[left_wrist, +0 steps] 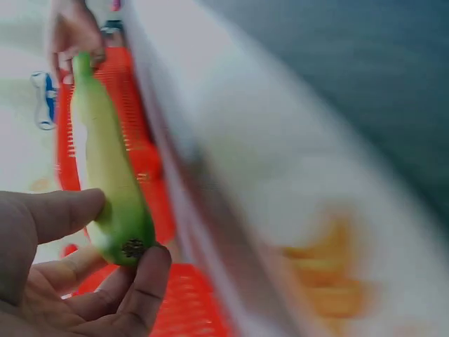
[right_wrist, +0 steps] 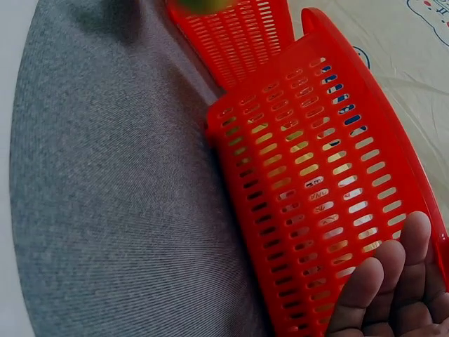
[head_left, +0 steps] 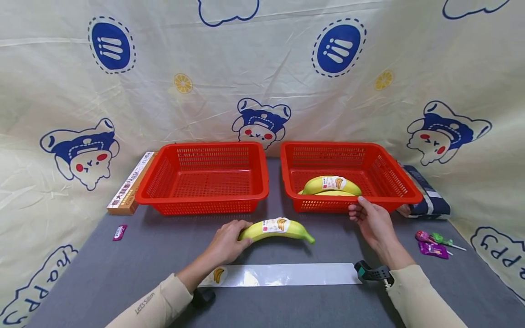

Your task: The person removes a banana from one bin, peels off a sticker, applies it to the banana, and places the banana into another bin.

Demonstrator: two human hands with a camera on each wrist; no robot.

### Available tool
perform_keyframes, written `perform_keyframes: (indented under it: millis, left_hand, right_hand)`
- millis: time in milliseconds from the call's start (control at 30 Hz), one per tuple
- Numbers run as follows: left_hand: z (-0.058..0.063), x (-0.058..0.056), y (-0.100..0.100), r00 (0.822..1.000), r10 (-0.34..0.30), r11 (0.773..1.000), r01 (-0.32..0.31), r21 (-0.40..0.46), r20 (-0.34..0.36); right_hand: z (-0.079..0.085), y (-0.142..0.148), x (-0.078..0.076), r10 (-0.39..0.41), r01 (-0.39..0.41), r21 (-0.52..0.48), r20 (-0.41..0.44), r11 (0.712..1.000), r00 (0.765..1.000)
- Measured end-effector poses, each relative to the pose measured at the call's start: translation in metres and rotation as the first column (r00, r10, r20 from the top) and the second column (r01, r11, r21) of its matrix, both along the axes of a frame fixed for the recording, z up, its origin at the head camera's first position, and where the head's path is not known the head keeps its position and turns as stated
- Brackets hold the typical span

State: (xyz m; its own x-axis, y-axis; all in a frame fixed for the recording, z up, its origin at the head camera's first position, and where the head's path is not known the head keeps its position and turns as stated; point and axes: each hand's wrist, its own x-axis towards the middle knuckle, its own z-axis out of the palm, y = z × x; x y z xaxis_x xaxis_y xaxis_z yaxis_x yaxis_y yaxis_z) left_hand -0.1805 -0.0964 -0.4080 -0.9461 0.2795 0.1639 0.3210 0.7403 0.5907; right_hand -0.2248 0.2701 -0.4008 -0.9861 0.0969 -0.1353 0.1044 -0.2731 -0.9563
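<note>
My left hand (head_left: pixel 230 241) grips a yellow-green banana (head_left: pixel 283 230) by its left end, above the grey table. A white label with a banana picture faces up on it. In the left wrist view, the thumb and fingers (left_wrist: pixel 151 281) pinch around its dark blunt end. The right hand (head_left: pixel 375 225) is at the front rim of the right red basket (head_left: pixel 404 200), fingers loosely curled. In the right wrist view, its fingertips (right_wrist: pixel 361 284) lie close against the slotted wall; its thumb is hidden. Inside that basket are labelled bananas (head_left: pixel 311 185).
A second red basket (head_left: pixel 201 202) stands on the left, beside a long box (head_left: pixel 123 207). A white strip (head_left: pixel 287 275) with a banana picture lies in front. Several wrapped sweets (head_left: pixel 434 249) and a dark blue package (head_left: pixel 428 196) are at right; one small purple sweet (head_left: pixel 119 233) is at left.
</note>
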Motion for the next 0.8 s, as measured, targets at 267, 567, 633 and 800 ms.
perform_keyframes:
  millis: [267, 567, 633, 800]
  left_hand:
    - [0.054, -0.018, 0.042, 1.000, -0.027, 0.992, 0.029, 0.124, -0.016]
    - [0.092, -0.062, 0.113, 0.999, -0.039, 0.996, 0.039, 0.081, -0.007]
    - [0.093, -0.070, 0.126, 0.999, -0.030, 0.998, 0.031, 0.048, -0.016]
    - [0.093, -0.086, 0.151, 0.999, -0.009, 0.999, 0.007, -0.054, -0.031]
  right_hand:
    - [0.000, 0.002, -0.001, 0.006, -0.006, -0.009, -0.013, 1.000, 1.000]
    - [-0.004, 0.003, -0.001, 0.009, -0.009, -0.007, -0.012, 1.000, 1.000]
    - [-0.004, 0.003, 0.000, 0.021, -0.022, -0.019, -0.017, 1.000, 1.000]
    - [-0.003, 0.002, 0.001, 0.020, -0.020, 0.003, -0.018, 1.000, 1.000]
